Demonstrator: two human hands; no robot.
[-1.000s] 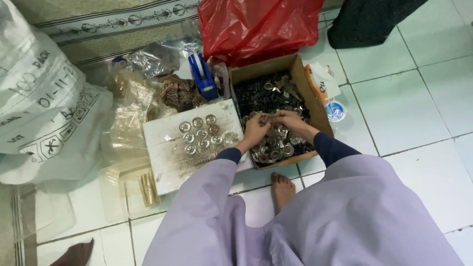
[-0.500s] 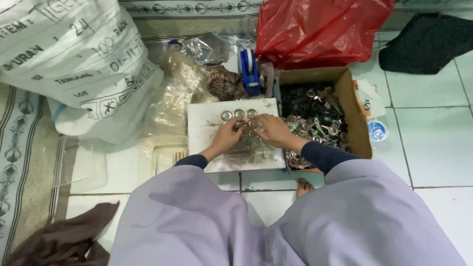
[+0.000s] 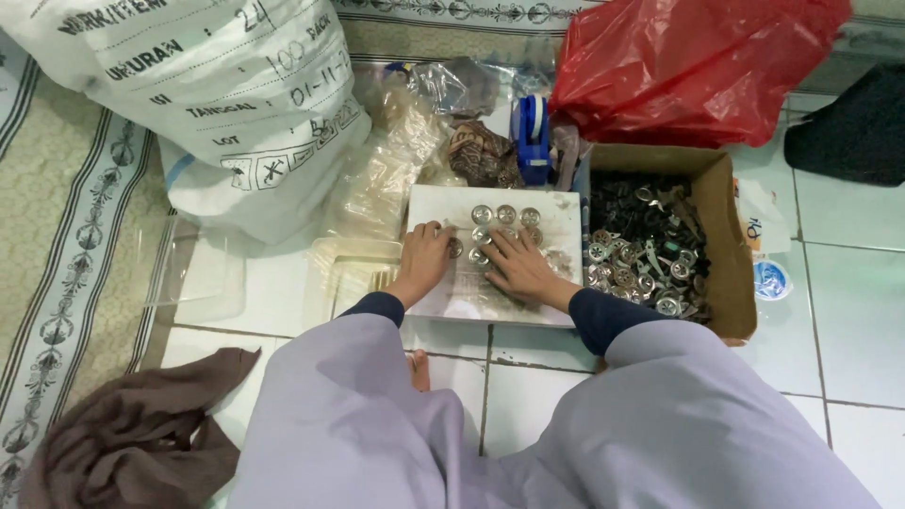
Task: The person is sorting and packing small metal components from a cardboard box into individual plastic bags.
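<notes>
While both hands lie palm-down on the white tray (image 3: 556, 212), we see the left hand (image 3: 424, 262) resting flat with its fingers loosely spread, the fingertips touching a round metal button (image 3: 456, 249) at the tray's left part. Our right hand (image 3: 520, 269) lies just beside it, fingers spread and pressed over more of the round metal buttons (image 3: 506, 215), which sit in short rows toward the tray's far edge. Neither hand grips anything; both are open and flat on the pieces. Just to the right of the tray stands a cardboard box (image 3: 731, 245) filled with dark and silvery metal parts (image 3: 641, 254). Beyond the tray a blue tape dispenser (image 3: 532, 137) stands upright, with a red plastic bag (image 3: 693, 66) behind the box. A large white sack (image 3: 189, 85) lies at the far left, and a brown cloth (image 3: 132, 438) is crumpled on the floor near our left knee.
</notes>
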